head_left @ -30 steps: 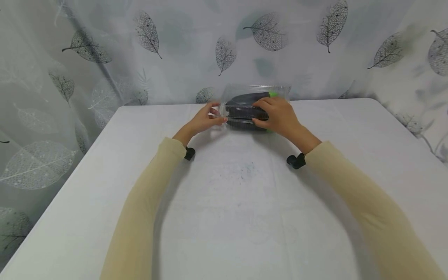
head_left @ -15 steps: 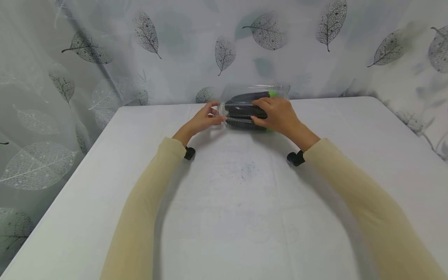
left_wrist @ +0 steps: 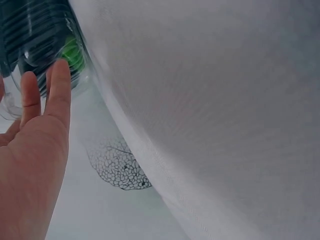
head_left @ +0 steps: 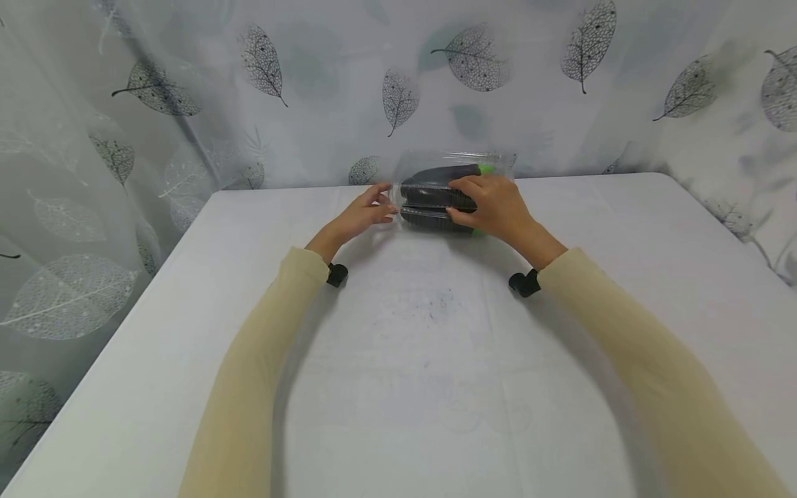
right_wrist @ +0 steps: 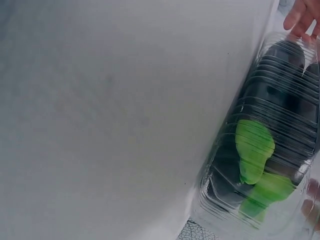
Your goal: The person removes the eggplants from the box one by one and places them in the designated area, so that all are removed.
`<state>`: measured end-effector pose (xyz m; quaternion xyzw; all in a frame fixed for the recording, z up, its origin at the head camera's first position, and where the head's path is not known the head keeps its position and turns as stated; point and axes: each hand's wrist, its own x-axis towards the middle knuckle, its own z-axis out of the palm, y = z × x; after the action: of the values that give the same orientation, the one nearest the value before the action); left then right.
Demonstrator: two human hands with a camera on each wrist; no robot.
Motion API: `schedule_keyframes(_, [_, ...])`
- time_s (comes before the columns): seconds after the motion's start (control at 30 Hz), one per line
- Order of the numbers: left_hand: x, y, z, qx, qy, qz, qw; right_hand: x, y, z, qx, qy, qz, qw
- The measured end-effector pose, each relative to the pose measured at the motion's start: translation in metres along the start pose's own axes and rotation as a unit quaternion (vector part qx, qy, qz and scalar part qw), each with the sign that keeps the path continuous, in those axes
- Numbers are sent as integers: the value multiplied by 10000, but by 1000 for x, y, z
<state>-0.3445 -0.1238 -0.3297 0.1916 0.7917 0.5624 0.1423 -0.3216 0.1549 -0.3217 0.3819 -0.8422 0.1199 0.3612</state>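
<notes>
A clear ribbed plastic container [head_left: 436, 198] lies near the table's back edge, with dark eggplants [right_wrist: 280, 95] inside. Their green caps [right_wrist: 254, 150] point to the right end. My right hand [head_left: 495, 204] grips the container's front at right of centre, fingers above and thumb below a ridge. At the container's left end is my left hand [head_left: 358, 218], its fingers fairly straight, touching or very close to the plastic. The left wrist view shows these fingers [left_wrist: 60, 90] extended against the container's clear wall. I cannot tell whether the lid is fastened.
The white-covered table [head_left: 429, 387] stretches toward me, with faint bluish specks [head_left: 438, 304] near its middle. Directly behind the container hangs a leaf-print curtain [head_left: 336, 90]. Each wrist wears a small black device [head_left: 524, 283].
My left thumb has drawn slightly left, off the container's lower front corner. The right hand keeps its grip, and the container stays in place.
</notes>
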Motion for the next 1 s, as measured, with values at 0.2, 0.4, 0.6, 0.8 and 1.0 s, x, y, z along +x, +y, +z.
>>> schedule_keyframes(0.2, [-1,1,0,79,12,31,10000,1,0,1,-9,-22,14,10000])
schedule_keyframes(0.4, [-4,0,-3,141,19,169,9998,-1,1,2,18,-15,1,10000])
schedule_keyframes(0.6, [-9,-6,-10,-207,-264,330,9989,-1,4,3,92,40,73,9999])
schedule_keyframes(0.8, [-12,-5,-9,-481,-351,416,9974,1,5,-2,239,125,372,9989])
schedule_keyframes(1.0, [-11,-2,-7,-479,-191,288,9983,3,7,-8,287,281,497,9980])
